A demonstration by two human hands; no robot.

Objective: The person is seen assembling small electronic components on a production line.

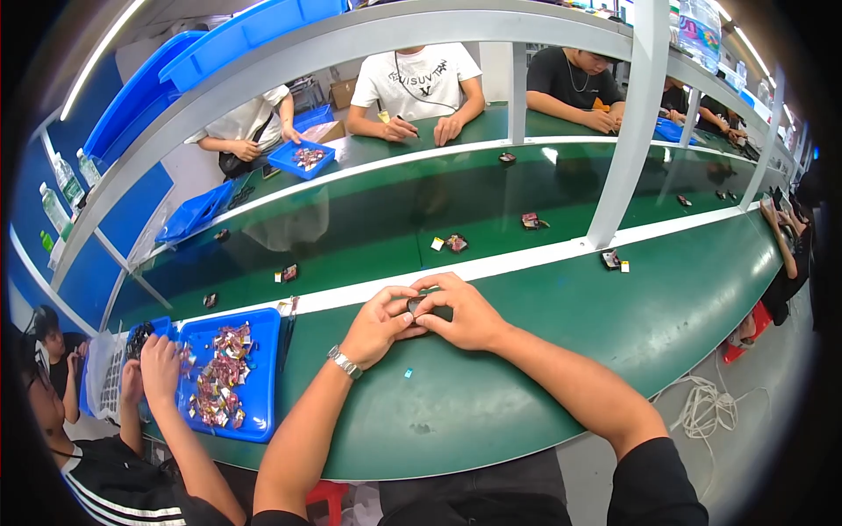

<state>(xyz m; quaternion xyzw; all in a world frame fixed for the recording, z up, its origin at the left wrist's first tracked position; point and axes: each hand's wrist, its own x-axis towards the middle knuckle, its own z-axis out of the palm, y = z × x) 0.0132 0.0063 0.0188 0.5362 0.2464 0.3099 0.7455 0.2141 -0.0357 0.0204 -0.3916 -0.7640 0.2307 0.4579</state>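
Both my hands meet over the green worktable, fingers closed around a small dark object [414, 306]. It looks like a little black casing, mostly hidden by the fingers, so its exact kind cannot be made out. My left hand [373, 326], with a metal watch on the wrist, pinches it from the left. From the other side my right hand [463, 316] grips it with thumb and fingers. Nearer me on the tabletop lies a tiny blue piece [409, 373]. A small black part with a white-and-yellow tab [611, 259] rests farther right, beside the white rail.
At left, a blue tray [273, 368] holds many small reddish wired parts; a co-worker's hand [160, 368] is beside it. Several dark parts, including one [456, 243], lie along the green belt [386, 219]. A grey post [627, 149] rises beyond. Other people sit opposite.
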